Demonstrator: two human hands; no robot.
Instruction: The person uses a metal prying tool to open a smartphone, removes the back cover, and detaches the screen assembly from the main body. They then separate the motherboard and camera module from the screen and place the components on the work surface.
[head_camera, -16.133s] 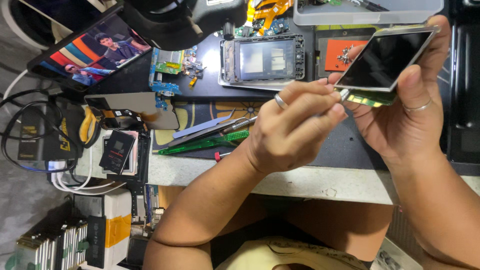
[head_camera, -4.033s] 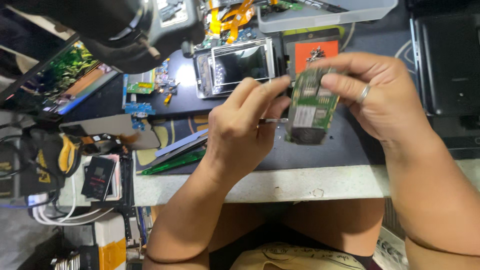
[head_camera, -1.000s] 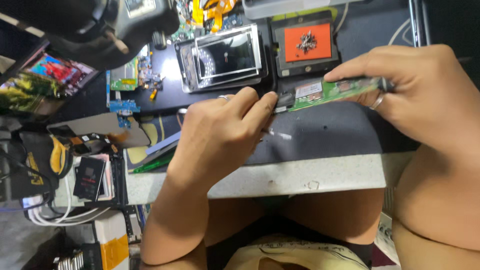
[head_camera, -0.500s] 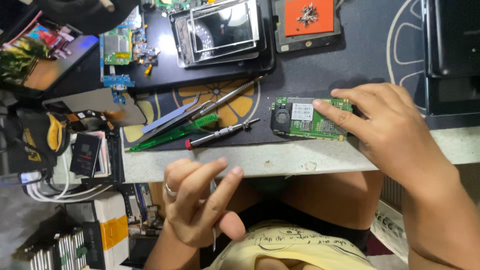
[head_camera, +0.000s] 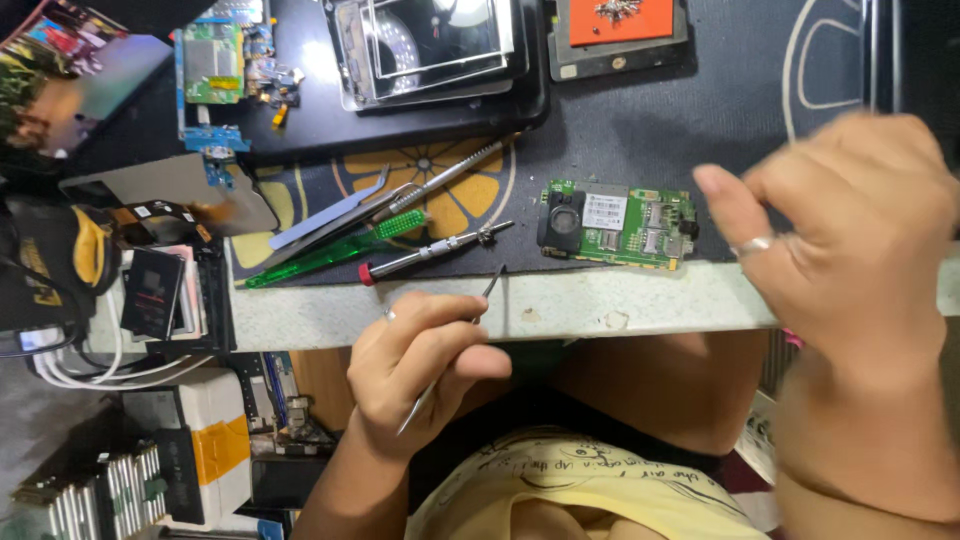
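A green phone circuit board (head_camera: 620, 225) lies flat on the dark work mat (head_camera: 760, 150), close to the table's front edge (head_camera: 600, 305). My left hand (head_camera: 420, 360) is below that edge and grips thin metal tweezers (head_camera: 488, 292), whose tip points up toward the mat. My right hand (head_camera: 850, 230) hovers blurred to the right of the board, off it, with fingers loosely curled and nothing in them. A ring shows on it.
On the mat left of the board lie a red-tipped screwdriver (head_camera: 435, 250), a green pry tool (head_camera: 330, 250) and a second pair of tweezers (head_camera: 330, 210). A metal phone frame (head_camera: 440, 45), an orange pad (head_camera: 620, 20) and a small board (head_camera: 215, 60) sit at the back.
My right hand has let go of the circuit board and lifted away to the right. My left hand, open half a second ago, now grips the tweezers near the table edge.
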